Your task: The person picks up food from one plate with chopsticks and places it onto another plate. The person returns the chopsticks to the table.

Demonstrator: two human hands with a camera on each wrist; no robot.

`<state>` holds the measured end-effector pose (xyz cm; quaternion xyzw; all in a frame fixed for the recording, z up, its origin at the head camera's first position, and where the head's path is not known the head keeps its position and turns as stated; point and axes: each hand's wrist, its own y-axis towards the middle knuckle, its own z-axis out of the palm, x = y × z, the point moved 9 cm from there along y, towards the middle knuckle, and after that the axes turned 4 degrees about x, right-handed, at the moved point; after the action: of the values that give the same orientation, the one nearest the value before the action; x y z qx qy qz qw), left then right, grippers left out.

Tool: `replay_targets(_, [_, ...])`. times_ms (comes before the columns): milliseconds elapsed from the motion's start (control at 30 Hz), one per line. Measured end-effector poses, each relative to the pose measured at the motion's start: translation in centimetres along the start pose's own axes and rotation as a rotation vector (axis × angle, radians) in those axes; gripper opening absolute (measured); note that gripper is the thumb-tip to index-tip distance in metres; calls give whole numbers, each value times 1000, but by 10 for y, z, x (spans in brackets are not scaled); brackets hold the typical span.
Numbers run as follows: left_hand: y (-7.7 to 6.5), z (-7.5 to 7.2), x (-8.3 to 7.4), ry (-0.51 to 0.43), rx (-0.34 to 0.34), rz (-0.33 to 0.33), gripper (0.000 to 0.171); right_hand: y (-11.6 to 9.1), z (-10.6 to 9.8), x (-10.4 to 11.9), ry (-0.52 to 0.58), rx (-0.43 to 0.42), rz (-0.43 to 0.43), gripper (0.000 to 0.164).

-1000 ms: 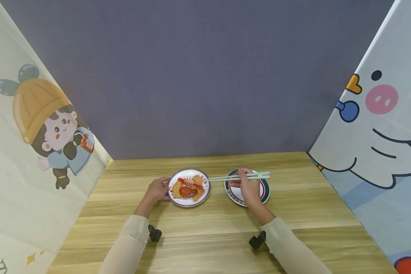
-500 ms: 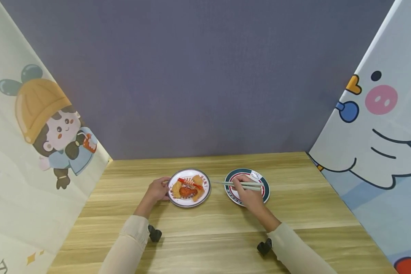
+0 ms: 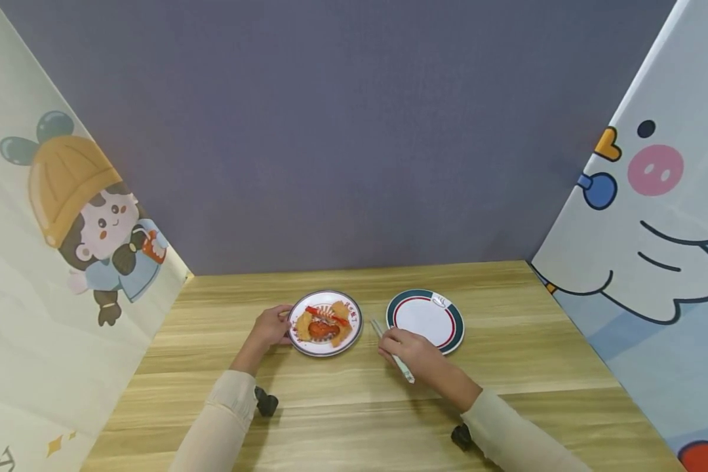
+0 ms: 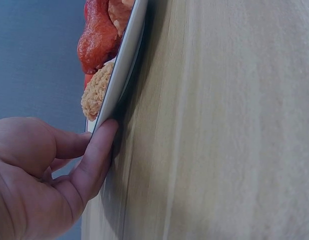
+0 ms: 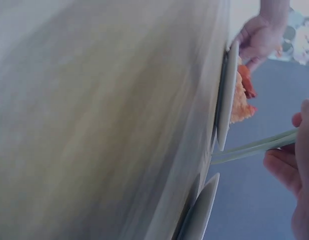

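Observation:
My left hand [image 3: 271, 326] pinches the left rim of a white plate [image 3: 307, 349], thumb above and fingers beneath in the left wrist view. On that plate lie a glazed red-brown drumstick [image 4: 99, 42], crumbed golden pieces [image 4: 98, 92] and a long red strip [image 3: 324, 314] whose kind I cannot tell. My right hand [image 3: 413, 354] holds pale green chopsticks [image 3: 402, 368] together, at the near-left edge of a second plate [image 3: 419, 314]. Their thin ends point down between the two plates, near the table; contact is hard to tell. The second plate, white with a dark green band, bears no food.
The wood-grain table [image 3: 330, 419] ends at a grey-purple panel [image 3: 354, 144] behind the plates. Cartoon-printed walls [image 3: 643, 262] stand on both sides. Black wrist-worn devices [image 3: 265, 401] show below the cuffs.
My right hand has come leftward and nearer off the green-banded plate, and the chopsticks have swung from pointing left to pointing away, thin ends lower. My left hand and its plate have stayed put.

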<state>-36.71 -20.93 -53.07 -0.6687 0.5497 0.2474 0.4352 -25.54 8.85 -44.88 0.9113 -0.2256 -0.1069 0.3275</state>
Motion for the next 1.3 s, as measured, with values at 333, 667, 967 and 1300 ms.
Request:
replay_targets(333, [0,0,-1,-2,2,11,49,-2,16,22,-150,152,-129,12])
replay_targets(667, [2,0,0,4,2,5,48,-10,33,36,-240,338,-127,5])
replay_targets(967, [3,0,1,-11,-6,7,48,-17,42,33,-226,388,-116,12])
replay_targets(1300, [1,1,-1,3,2,16,49,-19,44,35,-207,414,-116,12])
